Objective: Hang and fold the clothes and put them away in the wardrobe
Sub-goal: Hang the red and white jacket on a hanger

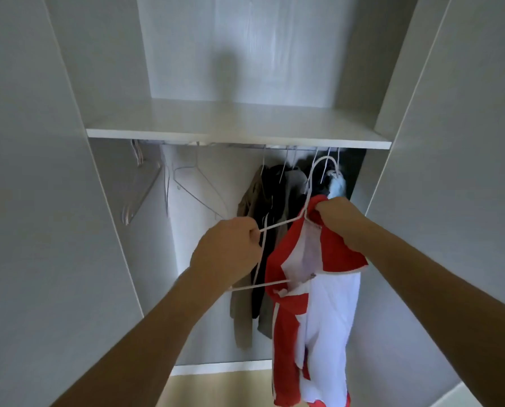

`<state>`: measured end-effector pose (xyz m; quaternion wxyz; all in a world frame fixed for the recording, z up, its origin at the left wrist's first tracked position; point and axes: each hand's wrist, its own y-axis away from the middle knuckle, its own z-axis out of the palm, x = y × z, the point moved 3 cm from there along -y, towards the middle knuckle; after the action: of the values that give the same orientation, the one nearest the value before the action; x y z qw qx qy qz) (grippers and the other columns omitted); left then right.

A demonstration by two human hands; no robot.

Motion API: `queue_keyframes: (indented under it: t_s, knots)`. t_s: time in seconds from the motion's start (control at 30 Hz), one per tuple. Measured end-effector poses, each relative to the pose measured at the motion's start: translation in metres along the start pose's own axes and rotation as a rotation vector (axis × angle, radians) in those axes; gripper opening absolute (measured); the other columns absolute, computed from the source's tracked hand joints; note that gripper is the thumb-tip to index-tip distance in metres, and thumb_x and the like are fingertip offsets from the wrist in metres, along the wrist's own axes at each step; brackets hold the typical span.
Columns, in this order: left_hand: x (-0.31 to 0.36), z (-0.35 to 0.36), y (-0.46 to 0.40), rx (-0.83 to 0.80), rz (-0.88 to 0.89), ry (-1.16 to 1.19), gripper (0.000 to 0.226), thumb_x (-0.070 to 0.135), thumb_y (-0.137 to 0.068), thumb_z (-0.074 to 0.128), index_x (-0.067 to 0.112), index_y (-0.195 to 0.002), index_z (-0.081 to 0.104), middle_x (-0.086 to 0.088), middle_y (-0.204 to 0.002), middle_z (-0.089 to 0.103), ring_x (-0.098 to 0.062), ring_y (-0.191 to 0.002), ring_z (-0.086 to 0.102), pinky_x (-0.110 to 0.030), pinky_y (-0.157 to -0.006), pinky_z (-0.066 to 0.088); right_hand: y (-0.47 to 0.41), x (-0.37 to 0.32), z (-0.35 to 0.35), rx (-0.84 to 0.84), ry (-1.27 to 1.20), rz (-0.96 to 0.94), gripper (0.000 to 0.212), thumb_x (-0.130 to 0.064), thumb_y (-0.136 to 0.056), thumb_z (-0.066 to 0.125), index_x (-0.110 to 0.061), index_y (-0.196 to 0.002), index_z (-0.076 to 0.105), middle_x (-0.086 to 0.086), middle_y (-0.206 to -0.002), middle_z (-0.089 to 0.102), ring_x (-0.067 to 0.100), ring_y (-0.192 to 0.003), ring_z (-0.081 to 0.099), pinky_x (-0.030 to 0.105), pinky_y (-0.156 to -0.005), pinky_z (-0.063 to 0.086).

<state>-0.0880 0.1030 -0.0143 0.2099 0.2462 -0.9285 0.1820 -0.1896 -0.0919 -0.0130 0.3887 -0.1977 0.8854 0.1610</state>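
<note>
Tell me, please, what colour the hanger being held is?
White hanger, seen best in the head view.

The rail is mostly hidden behind the shelf edge, so the hook ends of the hung clothes cannot be seen. The right arm of the white hanger is covered by the red and white garment, whose hem is cut off by the bottom edge, and the fingertips of the right hand are buried in the red fabric. The dark items at far right are too shadowed to be told apart.
</note>
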Motion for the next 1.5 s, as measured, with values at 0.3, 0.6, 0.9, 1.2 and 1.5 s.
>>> queue_keyframes:
  t_s: [0.3,0.6,0.9,1.2,1.5]
  knots:
    - [0.013,-0.006,-0.022,0.337,0.255,-0.227,0.019,0.026,-0.097,0.045,0.026,-0.103,0.063,0.002,-0.088,0.063,-0.021,-0.086,0.059,-0.035,-0.083,0.046,0.03,0.012,-0.041,0.188,0.013,-0.186,0.033,-0.03,-0.098,0.04,-0.009,-0.096,0.065,0.019,-0.096,0.066,0.038,-0.088,0.062,0.044,-0.084,0.049]
    - [0.013,0.1,-0.014,0.06,-0.178,0.438,0.034,0.054,-0.079,0.055,0.022,-0.091,0.048,0.004,-0.084,0.057,-0.014,-0.075,0.059,-0.036,-0.072,0.056,0.028,0.0,-0.056,0.383,-0.068,-0.257,0.038,-0.033,-0.099,0.034,-0.006,-0.083,0.056,0.012,-0.074,0.05,0.025,-0.068,0.048,0.031,-0.065,0.037]
    - [-0.002,0.077,-0.047,-0.156,-0.725,1.357,0.024,0.014,-0.098,0.041,0.006,-0.097,0.064,-0.016,-0.089,0.067,-0.028,-0.077,0.064,-0.045,-0.075,0.055,0.027,0.054,-0.06,0.427,-0.114,-0.135,0.04,-0.029,-0.094,0.038,0.001,-0.091,0.065,0.019,-0.073,0.06,0.029,-0.064,0.055,0.036,-0.061,0.047]
    - [-0.002,0.057,-0.049,-0.116,-0.807,1.488,0.04,0.032,-0.076,0.048,0.012,-0.11,0.059,-0.013,-0.091,0.065,-0.029,-0.081,0.064,-0.041,-0.076,0.054,0.025,0.096,-0.039,0.438,-0.134,-0.111,0.041,-0.029,-0.095,0.039,-0.005,-0.064,0.049,0.009,-0.057,0.044,0.023,-0.053,0.042,0.031,-0.051,0.033]
    - [-0.013,0.046,-0.071,-0.198,-0.76,1.494,0.101,0.095,-0.056,0.043,0.015,-0.113,0.067,-0.018,-0.1,0.073,-0.038,-0.095,0.068,-0.059,-0.085,0.051,0.024,0.099,-0.032,0.385,-0.178,-0.185,0.041,-0.023,-0.096,0.038,-0.011,-0.057,0.032,0.004,-0.05,0.028,0.018,-0.048,0.03,0.032,-0.05,0.025]
